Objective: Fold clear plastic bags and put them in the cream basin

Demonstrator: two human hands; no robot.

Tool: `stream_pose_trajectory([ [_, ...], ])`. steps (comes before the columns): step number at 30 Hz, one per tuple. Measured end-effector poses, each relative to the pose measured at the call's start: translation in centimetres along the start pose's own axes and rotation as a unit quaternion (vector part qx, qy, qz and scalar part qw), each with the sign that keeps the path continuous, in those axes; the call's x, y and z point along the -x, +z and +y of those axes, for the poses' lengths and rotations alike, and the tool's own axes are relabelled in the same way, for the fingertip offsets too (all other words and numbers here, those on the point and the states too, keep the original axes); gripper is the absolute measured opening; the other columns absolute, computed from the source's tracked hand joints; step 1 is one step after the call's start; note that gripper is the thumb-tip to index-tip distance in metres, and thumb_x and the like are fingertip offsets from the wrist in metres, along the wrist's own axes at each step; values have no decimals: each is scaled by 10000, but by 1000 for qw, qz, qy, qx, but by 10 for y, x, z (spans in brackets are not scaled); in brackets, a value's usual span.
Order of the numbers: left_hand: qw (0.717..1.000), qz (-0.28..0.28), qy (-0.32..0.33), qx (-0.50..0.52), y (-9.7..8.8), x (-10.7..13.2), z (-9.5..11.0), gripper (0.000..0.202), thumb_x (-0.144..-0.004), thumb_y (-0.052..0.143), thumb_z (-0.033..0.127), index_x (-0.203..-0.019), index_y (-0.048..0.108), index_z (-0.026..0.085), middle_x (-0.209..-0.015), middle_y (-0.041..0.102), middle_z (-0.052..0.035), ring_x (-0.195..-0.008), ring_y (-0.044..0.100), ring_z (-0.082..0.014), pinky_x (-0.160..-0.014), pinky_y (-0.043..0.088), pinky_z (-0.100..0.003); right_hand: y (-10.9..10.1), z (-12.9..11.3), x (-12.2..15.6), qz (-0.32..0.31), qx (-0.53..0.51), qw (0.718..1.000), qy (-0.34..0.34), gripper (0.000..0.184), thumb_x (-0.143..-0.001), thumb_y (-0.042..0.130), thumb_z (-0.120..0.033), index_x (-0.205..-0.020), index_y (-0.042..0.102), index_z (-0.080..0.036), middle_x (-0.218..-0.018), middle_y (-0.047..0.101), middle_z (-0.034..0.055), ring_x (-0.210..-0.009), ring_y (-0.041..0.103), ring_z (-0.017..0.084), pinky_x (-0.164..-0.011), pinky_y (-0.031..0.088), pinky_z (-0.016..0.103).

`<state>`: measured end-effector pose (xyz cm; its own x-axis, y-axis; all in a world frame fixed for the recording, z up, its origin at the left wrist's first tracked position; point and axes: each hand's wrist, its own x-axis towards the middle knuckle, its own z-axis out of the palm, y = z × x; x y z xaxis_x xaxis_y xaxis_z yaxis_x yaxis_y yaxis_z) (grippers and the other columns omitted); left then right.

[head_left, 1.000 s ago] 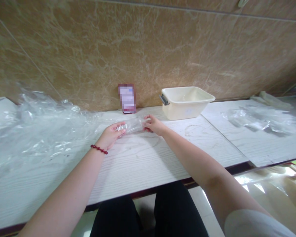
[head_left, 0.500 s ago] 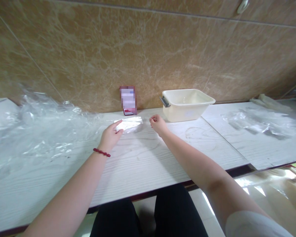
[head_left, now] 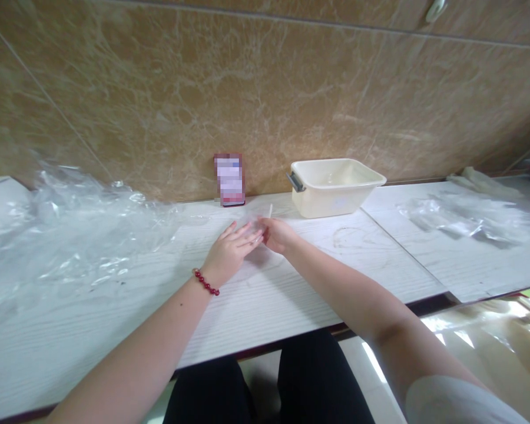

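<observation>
My right hand (head_left: 280, 235) is closed in a pinch on a clear plastic bag (head_left: 252, 217), whose whitish edge sticks up by the fingers. The bag is mostly see-through, and its lower part is hidden by my hands. My left hand (head_left: 230, 250), with a red bead bracelet (head_left: 206, 282) at the wrist, lies against the bag with fingers stretched out and apart. Its fingertips meet the fingers of my right hand. Both hands are low over the white wood-grain table (head_left: 251, 312).
A heap of clear plastic bags (head_left: 83, 229) spreads over the left side. Behind my hands a phone (head_left: 230, 179) with a blurred screen leans on the marbled wall (head_left: 168, 88). A cream plastic tub (head_left: 331, 200) with a grey clip stands right of it. More clear bags (head_left: 472, 221) lie far right.
My left hand has moved right, from holding the shiny flat bag to lying with spread fingers beside my right hand. My right hand has shifted slightly left and down onto the bag.
</observation>
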<state>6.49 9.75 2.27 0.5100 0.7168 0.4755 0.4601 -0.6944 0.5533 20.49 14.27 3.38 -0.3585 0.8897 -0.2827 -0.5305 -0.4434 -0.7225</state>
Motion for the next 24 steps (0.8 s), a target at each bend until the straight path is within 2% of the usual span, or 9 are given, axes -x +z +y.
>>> stream_pose_trajectory([
  [3, 994, -23, 46, -94, 1, 1, 3, 462, -722, 382, 14, -1076, 541, 264, -1133, 543, -15, -1186, 325, -198, -1005, 92, -484, -7, -10, -5, 7, -11, 1000, -17, 228, -812, 309, -66, -687, 486, -138, -568, 560, 2, -532, 529, 79, -539, 428, 180],
  [6, 976, -38, 78, -199, 0, 2, 3, 469, -741, 342, 11, -1105, 517, 251, -1145, 534, -5, -1182, 331, -192, -995, 135, -486, -14, -19, -9, 4, -24, 999, -39, 241, -829, 282, -94, -710, 488, -133, -607, 574, 13, -582, 551, 81, -604, 445, 189],
  [10, 951, -8, 79, -298, -2, 3, -3, 486, -742, 339, 9, -1143, 483, 244, -1172, 511, -11, -1185, 325, -204, -984, 161, -493, -20, -24, -7, -25, 12, 998, 49, 272, -855, 278, -277, -712, 463, -139, -600, 554, 25, -592, 558, 116, -598, 464, 247],
  [13, 948, -3, 69, -309, -1, 3, -4, 475, -746, 348, 20, -1136, 488, 252, -1168, 515, -10, -1191, 315, -212, -979, 153, -507, -18, -21, -3, -29, 75, 992, 102, 212, -829, 358, -292, -718, 461, -144, -569, 528, 7, -585, 553, 120, -595, 465, 256],
  [17, 965, -46, 78, -246, 4, 3, 4, 460, -732, 378, 22, -1070, 535, 292, -1173, 512, 11, -1205, 289, -206, -989, 79, -518, -15, -17, 1, 18, 169, 982, 84, 77, -773, 457, -171, -700, 471, -153, -481, 465, -45, -460, 484, 85, -498, 417, 219],
  [20, 989, -30, 74, -127, 5, 4, 8, 288, -712, 480, 109, -881, 623, 293, -1259, 421, 16, -1235, 215, -236, -991, 49, -517, -16, -18, 2, -16, 199, 979, 40, 49, -751, 491, -147, -702, 500, -146, -519, 501, -37, -461, 471, 66, -495, 401, 203],
  [22, 997, 71, 13, 7, 5, 5, 6, 186, -699, 533, 191, -849, 620, 259, -1296, 368, -3, -1234, 211, -246, -994, 120, -484, -18, -20, 2, -62, 196, 978, 22, 24, -747, 502, -157, -737, 523, -151, -587, 543, -22, -516, 502, 65, -530, 415, 202],
  [23, 985, 141, -41, 90, 4, 5, 4, 210, -703, 539, 229, -903, 595, 251, -1287, 373, -22, -1216, 253, -241, -982, 183, -462, -19, -20, 2, -82, 196, 977, 19, 29, -744, 505, -158, -758, 531, -158, -626, 560, -17, -543, 515, 66, -542, 421, 200],
  [24, 957, 200, -106, 179, 4, 4, 1, 282, -713, 532, 265, -994, 547, 253, -1259, 400, -43, -1177, 323, -233, -952, 255, -444, -20, -21, 2, -99, 200, 975, 18, 42, -744, 508, -160, -774, 536, -163, -657, 569, -13, -559, 520, 65, -540, 422, 193],
])
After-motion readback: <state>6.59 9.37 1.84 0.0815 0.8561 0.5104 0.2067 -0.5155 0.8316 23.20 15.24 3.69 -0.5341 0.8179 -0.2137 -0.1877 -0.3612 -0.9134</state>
